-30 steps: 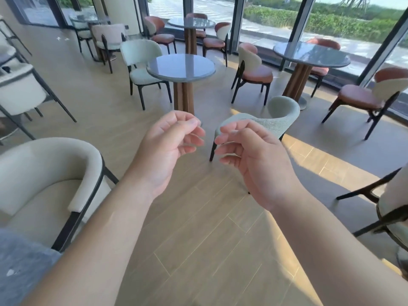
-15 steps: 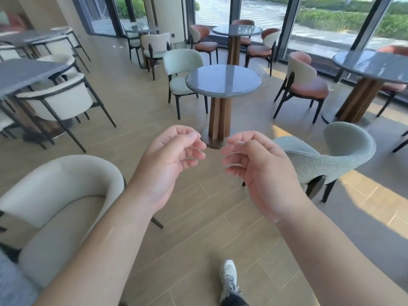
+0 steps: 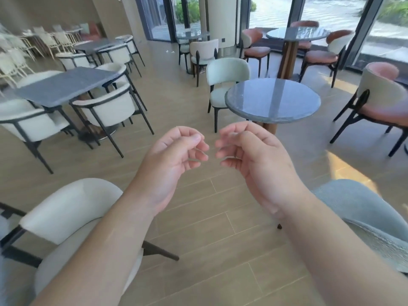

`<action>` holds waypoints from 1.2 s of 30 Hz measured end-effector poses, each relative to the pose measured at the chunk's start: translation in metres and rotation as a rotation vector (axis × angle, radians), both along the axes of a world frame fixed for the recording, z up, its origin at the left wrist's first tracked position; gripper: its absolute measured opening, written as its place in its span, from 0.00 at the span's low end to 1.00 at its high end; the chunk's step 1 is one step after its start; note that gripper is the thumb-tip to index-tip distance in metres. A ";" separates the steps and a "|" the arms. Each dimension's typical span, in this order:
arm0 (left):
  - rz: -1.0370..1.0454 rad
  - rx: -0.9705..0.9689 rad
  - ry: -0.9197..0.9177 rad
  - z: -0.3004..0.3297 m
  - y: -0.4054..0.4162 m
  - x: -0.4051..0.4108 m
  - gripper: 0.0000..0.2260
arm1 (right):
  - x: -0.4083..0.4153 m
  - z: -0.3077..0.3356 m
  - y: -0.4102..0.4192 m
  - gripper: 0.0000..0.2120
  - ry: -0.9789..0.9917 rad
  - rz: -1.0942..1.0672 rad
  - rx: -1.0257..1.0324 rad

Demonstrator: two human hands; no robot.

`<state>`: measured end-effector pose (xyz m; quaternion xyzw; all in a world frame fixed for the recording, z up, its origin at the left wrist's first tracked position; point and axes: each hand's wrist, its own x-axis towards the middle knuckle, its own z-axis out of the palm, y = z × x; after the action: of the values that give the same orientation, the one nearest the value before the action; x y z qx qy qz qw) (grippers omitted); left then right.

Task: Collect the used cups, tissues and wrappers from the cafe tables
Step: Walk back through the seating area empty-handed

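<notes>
Two hands up mid-frame, nothing held: left hand (image 3: 174, 157) and right hand (image 3: 251, 155), each grip loosely curled, fingertips near but apart. No cups, tissues or wrappers visible on round table (image 3: 272, 99) or rectangular table (image 3: 64, 87). Small white scraps (image 3: 170, 51) on far floor, possibly tissue. Best: scan farther tables, approach, then reach.

Cafe seating area beside glazed walls

A cafe is indicated by several small tables, among them a round stone-topped table (image 3: 272, 100) and a rectangular grey table (image 3: 64, 86), each ringed by upholstered chairs such as a pale green chair (image 3: 225, 72) and a terracotta chair (image 3: 384, 93). Wood-look flooring (image 3: 212, 235) and floor-to-ceiling windows (image 3: 331, 12) are seen.
</notes>
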<state>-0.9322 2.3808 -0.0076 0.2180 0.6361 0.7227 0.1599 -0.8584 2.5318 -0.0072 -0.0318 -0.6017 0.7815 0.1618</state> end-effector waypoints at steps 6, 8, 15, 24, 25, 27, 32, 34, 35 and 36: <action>0.067 0.047 0.037 0.007 0.012 -0.068 0.04 | -0.078 0.002 0.017 0.08 0.008 0.063 -0.004; 0.076 0.063 0.039 0.001 0.011 -0.094 0.04 | -0.108 -0.003 0.020 0.08 -0.005 0.080 -0.008; 0.098 0.157 0.002 -0.025 0.004 -0.220 0.04 | -0.237 -0.022 0.016 0.08 -0.056 0.126 0.026; 0.098 0.174 -0.011 -0.016 0.005 -0.436 0.04 | -0.445 -0.012 0.014 0.09 -0.118 0.087 0.087; 0.099 0.177 -0.003 -0.012 0.005 -0.457 0.04 | -0.465 -0.009 0.013 0.07 -0.107 0.089 0.097; 0.098 0.177 0.014 -0.006 0.006 -0.492 0.04 | -0.500 -0.003 0.014 0.07 -0.093 0.089 0.103; 0.069 0.166 0.009 -0.004 0.011 -0.558 0.05 | -0.573 -0.003 0.018 0.07 -0.078 0.105 0.084; 0.074 0.146 0.013 -0.006 0.014 -0.583 0.05 | -0.601 -0.005 0.023 0.07 -0.068 0.112 0.074; 0.080 0.137 0.012 -0.008 0.016 -0.595 0.05 | -0.614 -0.008 0.027 0.07 -0.062 0.122 0.066; 0.086 0.129 0.008 -0.009 0.019 -0.608 0.04 | -0.628 -0.010 0.030 0.08 -0.059 0.137 0.049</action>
<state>-1.5401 2.4003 -0.0170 0.2032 0.5975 0.7676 0.1119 -1.4865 2.5620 -0.0169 -0.0097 -0.6259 0.7746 0.0909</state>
